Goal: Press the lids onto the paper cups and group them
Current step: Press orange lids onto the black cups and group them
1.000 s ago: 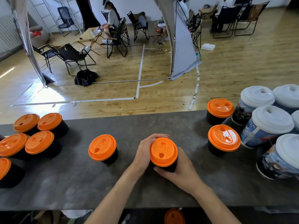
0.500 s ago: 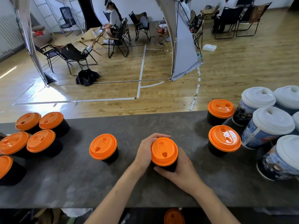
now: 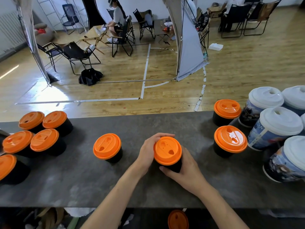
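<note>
Two hands are closed on one black paper cup (image 3: 173,168), which stands on the bench (image 3: 132,126) a little right of the middle and nearer the near edge than the far one. The left hand (image 3: 147,153) is curled over the left and far side of the orange lid (image 3: 167,150), with its fingertips (image 3: 165,135) laid along the far rim. Its thumb is hidden behind the lid. The right hand (image 3: 186,173) is wrapped round the cup's body from the near right, with the thumb laid across the near wall just below the lid. The lid is seen sitting on the cup's mouth, its sip hole turned to the near right. Both forearms are brought in over the near edge and converge at the cup.

A lone cup (image 3: 107,146) with an orange lid is set just to the left, apart from the left hand. Bare bench is seen beyond it, up to five cups (image 3: 44,140) clustered at the left end. To the right a wider bare stretch is left before two cups (image 3: 230,140) with orange lids, one near the far edge and one nearer. These are backed by tall printed cups (image 3: 280,121) with white lids at the right end. A bare strip is seen along the far edge behind the held cup, and another along the near edge. A loose orange lid (image 3: 178,219) is seen below the near edge.
</note>
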